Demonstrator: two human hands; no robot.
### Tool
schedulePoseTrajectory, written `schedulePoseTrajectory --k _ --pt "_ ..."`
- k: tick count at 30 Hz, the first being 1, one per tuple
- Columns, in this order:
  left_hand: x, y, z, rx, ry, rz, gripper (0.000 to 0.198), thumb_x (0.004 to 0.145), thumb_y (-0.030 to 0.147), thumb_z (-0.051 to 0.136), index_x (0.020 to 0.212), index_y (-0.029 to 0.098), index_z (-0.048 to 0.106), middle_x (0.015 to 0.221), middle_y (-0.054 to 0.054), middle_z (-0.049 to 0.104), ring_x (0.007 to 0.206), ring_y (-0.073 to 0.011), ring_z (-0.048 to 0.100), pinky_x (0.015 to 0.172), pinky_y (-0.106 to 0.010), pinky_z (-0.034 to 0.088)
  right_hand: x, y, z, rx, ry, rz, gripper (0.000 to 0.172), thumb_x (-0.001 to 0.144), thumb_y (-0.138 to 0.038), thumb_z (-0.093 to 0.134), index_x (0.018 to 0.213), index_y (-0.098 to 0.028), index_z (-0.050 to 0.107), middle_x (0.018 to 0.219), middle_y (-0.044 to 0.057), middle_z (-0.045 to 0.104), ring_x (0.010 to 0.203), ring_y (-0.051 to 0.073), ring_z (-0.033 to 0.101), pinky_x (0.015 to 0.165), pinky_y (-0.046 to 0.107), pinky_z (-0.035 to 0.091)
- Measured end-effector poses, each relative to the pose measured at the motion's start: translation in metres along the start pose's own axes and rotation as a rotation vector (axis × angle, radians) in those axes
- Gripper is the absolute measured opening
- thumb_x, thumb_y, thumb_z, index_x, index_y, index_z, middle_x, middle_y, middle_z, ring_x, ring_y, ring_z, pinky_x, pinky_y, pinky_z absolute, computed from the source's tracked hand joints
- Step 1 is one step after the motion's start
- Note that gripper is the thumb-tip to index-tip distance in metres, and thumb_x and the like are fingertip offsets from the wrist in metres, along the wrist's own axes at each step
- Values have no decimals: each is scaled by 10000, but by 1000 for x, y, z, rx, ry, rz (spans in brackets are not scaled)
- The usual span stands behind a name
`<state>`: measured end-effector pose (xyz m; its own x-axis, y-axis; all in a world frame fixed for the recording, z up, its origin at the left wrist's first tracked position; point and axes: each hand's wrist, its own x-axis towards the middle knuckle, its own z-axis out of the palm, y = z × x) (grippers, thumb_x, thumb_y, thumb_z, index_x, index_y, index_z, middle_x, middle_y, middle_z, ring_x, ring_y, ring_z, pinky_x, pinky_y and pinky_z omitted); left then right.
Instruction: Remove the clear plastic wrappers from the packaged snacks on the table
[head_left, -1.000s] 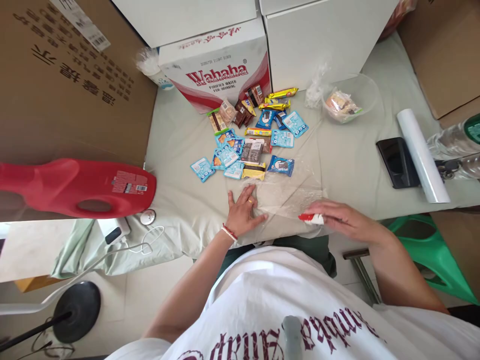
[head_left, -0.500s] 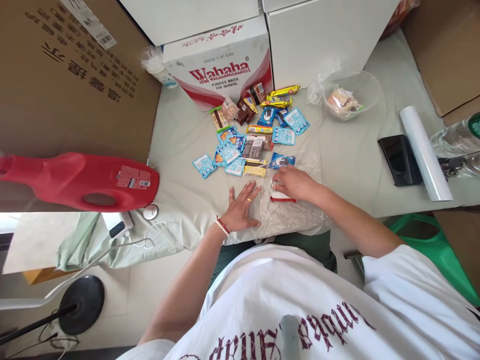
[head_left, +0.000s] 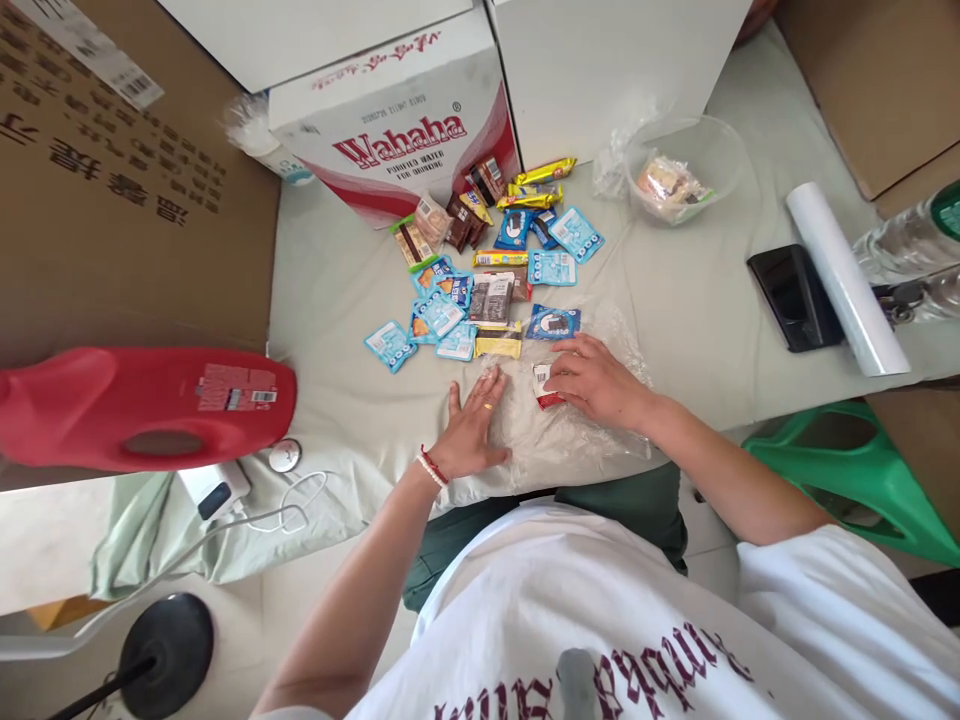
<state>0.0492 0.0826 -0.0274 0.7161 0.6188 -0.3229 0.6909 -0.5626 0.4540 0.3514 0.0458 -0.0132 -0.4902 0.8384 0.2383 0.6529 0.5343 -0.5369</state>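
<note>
My left hand (head_left: pixel 471 432) lies flat with fingers spread at the left edge of a clear plastic bag (head_left: pixel 592 440). On that bag, my right hand (head_left: pixel 604 388) curls its fingers over the right side of a red and white snack packet (head_left: pixel 541 384), partly hiding it. A barcode shows on the packet's uncovered end. Just beyond my right fingertips lies a dark blue snack packet (head_left: pixel 553 322). A pile of wrapped snacks spreads farther back, with light blue packets (head_left: pixel 390 345), a yellow packet (head_left: pixel 499 340), a grey-brown packet (head_left: pixel 491 298) and yellow-wrapped bars (head_left: pixel 546 171).
A Wahaha water carton (head_left: pixel 405 130) stands behind the snacks. To the right are a clear bowl (head_left: pixel 727 185) holding packets, a black phone (head_left: pixel 795 298) and a white roll (head_left: pixel 847 280). A red jug (head_left: pixel 150 405) and a large cardboard box (head_left: pixel 135 250) flank the left.
The head view has shifted and tilted. The red and white packet has turned under my right hand, showing its barcode end. My left hand stays flat on the bag's edge.
</note>
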Motion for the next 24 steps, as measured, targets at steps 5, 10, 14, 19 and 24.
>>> schedulePoseTrajectory --k 5,10,14,19,24 --pt "-3 0 12 56 206 -12 635 1023 385 398 1641 255 338 1711 -142 346 1589 -325 328 1278 -683 -15 -16 15 -18 143 73 42 298 1042 -330 563 1272 -220 717 1304 121 698 1261 256 603 1095 458 486" --pt "-3 8 26 227 296 -16 688 1035 502 447 1653 227 323 1687 -177 367 1552 -356 390 1274 -678 -63 -98 33 -53 -198 535 623 308 1023 -362 487 1033 -201 749 942 97 746 904 251 684 853 405 547" --pt "-2 6 25 248 304 9 751 1041 539 424 1683 211 216 1694 -183 354 1557 -340 384 1278 -649 -75 -153 15 -65 -347 786 927 279 1000 -385 534 967 -211 749 841 94 724 727 241 649 722 382 519" --pt "-1 1 25 260 352 18 1001 946 724 500 1695 172 129 1714 -222 293 1573 -378 339 1288 -625 -36 -116 -22 -44 -180 510 549 187 1014 -317 598 1103 -250 748 884 45 701 799 210 658 763 355 549" --pt "-1 0 28 239 365 27 1150 895 805 497 1693 113 42 1712 -255 278 1576 -410 319 1290 -626 -4 -31 -16 -15 -190 103 206 450 965 -377 699 1387 -232 646 1400 146 628 1387 345 480 1168 577 407"
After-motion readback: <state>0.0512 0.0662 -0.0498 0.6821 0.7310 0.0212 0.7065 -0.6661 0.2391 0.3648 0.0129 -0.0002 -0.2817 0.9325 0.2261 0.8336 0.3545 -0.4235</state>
